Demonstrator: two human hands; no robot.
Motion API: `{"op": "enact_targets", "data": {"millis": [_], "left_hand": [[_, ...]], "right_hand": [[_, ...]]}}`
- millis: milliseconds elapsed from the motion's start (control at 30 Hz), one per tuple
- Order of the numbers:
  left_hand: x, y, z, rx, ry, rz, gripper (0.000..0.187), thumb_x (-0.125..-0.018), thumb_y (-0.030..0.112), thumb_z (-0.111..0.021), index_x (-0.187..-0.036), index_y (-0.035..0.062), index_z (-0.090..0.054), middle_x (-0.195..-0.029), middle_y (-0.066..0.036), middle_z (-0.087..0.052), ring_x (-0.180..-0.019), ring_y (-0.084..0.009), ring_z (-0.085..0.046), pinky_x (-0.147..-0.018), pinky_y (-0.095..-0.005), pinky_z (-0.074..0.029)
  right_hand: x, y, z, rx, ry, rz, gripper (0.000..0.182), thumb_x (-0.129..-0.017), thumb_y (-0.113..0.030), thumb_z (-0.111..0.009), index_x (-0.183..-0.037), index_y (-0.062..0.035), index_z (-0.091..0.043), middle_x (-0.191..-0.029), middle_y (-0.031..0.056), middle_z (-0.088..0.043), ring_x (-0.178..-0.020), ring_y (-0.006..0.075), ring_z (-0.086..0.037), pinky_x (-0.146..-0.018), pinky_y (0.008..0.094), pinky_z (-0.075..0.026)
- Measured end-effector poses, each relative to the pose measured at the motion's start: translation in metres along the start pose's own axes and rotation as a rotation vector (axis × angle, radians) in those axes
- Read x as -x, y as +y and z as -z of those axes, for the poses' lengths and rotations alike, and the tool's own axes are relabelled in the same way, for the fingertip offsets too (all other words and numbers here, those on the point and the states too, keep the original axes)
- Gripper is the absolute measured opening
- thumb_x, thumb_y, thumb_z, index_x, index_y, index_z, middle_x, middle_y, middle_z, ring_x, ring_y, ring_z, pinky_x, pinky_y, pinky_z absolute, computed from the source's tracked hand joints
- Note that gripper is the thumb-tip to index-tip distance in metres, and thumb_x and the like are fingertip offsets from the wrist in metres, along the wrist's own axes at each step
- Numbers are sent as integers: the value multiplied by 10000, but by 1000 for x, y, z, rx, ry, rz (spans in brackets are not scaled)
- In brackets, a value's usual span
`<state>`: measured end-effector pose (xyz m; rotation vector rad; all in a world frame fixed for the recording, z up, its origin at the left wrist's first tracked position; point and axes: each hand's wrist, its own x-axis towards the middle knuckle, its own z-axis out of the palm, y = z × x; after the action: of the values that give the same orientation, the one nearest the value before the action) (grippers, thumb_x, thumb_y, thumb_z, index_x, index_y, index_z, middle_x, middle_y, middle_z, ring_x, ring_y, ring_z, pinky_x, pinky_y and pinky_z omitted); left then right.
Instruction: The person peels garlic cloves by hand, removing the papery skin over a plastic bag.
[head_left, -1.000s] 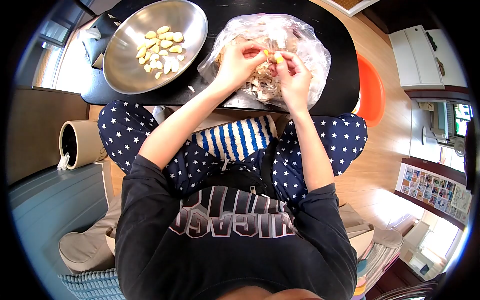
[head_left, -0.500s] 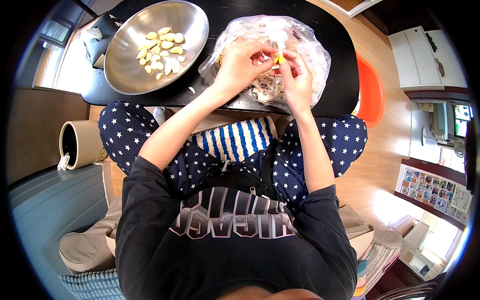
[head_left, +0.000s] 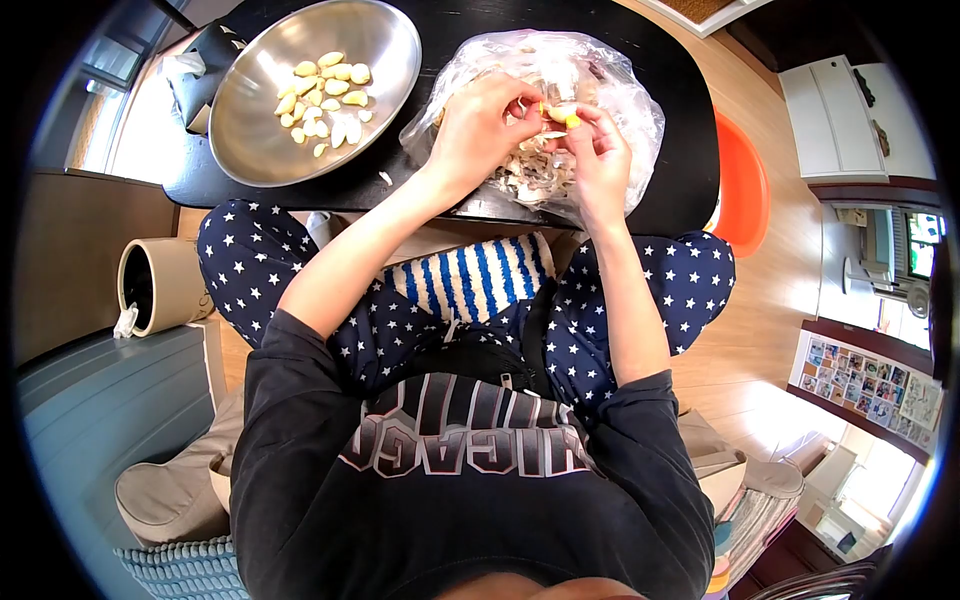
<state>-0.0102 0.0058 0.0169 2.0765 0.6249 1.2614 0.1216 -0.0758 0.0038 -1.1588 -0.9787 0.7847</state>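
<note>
Head view: You sit cross-legged at a black table (head_left: 690, 130), working a pale clove (head_left: 559, 113) above a clear plastic bag (head_left: 635, 125) heaped with papery skins (head_left: 525, 180). Your right hand (head_left: 603, 162) pinches the clove between thumb and fingertips; your left hand (head_left: 482, 125) meets its other end, fingers curled, though whether they grip it you cannot tell, as they partly cover it. Your hands come together over the bag, whose crumpled plastic spreads around and beneath them.

To the left, a wide steel bowl (head_left: 245, 115) holds a scatter of peeled cloves (head_left: 315, 97), well apart from your hands. Your left forearm runs past the bag's near left edge, leaving a strip of bare table between bag and bowl; a small white scrap (head_left: 385, 178) lies there, near the table's edge. Beyond the bowl's left rim stands a dark tissue box (head_left: 200, 85), a white tissue poking out.

A blue-and-white striped cloth (head_left: 470, 280) lies across your star-patterned trousers (head_left: 650, 290). An orange rounded object (head_left: 745, 180) shows past the table's right end, and a beige cylindrical container (head_left: 180, 290) lies open-mouthed at your left.
</note>
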Motion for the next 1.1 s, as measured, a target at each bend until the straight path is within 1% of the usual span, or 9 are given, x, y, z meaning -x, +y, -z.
{"op": "enact_targets", "data": {"millis": [133, 333, 533, 633, 667, 733, 833, 933, 1100], "left_hand": [[0, -4, -1, -29, 24, -33, 178, -699, 44, -666, -874, 28, -636, -750, -70, -599, -607, -137, -554, -560, -236, -454], [1, -5, -2, -48, 34, -13, 175, -695, 47, -664, -866, 26, -631, -745, -73, -596, -613, -143, -553, -573, -243, -456], [2, -8, -2, -72, 53, 86, 173, -697, 47, -665, -864, 20, -630, -745, -77, -598, -618, -145, -555, -584, -246, -458], [-1, -4, 0, 13, -27, 119, 185, -716, 61, -666, -896, 25, -646, -750, -73, -611, -621, -128, -555, -593, -236, -461], [-2, 1, -1, 67, -105, 189, 190, -736, 76, -662, -918, 21, -650, -762, -71, -622, -625, -112, -555, -601, -230, -463], [-2, 2, -2, 153, -263, 365, 218, -798, 114, -637, -981, -3, -648, -808, -77, -655, -665, -76, -572, -633, -216, -469], [0, -5, -5, 312, -255, 406, 233, -812, 118, -625, -996, -23, -638, -828, -89, -662, -699, -77, -589, -651, -213, -474], [0, -4, -1, 277, -254, 388, 221, -809, 110, -625, -993, -11, -646, -836, -94, -665, -715, -84, -600, -663, -213, -476], [-1, 4, 2, 181, -268, 341, 189, -801, 110, -632, -968, 29, -667, -840, -90, -663, -696, -87, -591, -653, -217, -474]], "right_hand": [[-1, 1, 2, -112, -29, -23, 209, -911, -121, -505, -1044, 38, -525, -953, 126, -644, -782, 125, -611, -653, 230, -490], [-2, 4, 4, -145, -28, -49, 228, -915, -148, -502, -1043, 38, -527, -966, 132, -645, -800, 125, -614, -658, 227, -487], [-3, 3, 6, -142, -6, 1, 228, -913, -151, -507, -1050, 30, -530, -962, 132, -644, -782, 118, -601, -659, 218, -479], [-3, 0, 3, -197, 24, 18, 223, -902, -140, -528, -1056, 20, -542, -965, 98, -635, -788, 107, -584, -665, 216, -471], [-3, 1, 3, -197, 24, 19, 223, -902, -140, -528, -1056, 20, -542, -965, 98, -635, -788, 107, -584, -665, 216, -471], [-2, 5, 4, -118, 71, 24, 225, -885, -126, -558, -1066, 9, -554, -969, 56, -614, -800, 89, -560, -674, 210, -457], [-3, 5, 9, -29, 61, -2, 229, -873, -117, -580, -1071, -4, -565, -969, 31, -596, -814, 74, -543, -691, 204, -446], [-4, 0, 8, 114, -1, 69, 215, -877, -117, -572, -1065, -13, -569, -960, 26, -598, -812, 69, -539, -700, 200, -442], [-3, -2, 5, 169, -5, 66, 187, -882, -96, -550, -1047, -13, -579, -917, 26, -604, -802, 79, -554, -701, 214, -447]]}}
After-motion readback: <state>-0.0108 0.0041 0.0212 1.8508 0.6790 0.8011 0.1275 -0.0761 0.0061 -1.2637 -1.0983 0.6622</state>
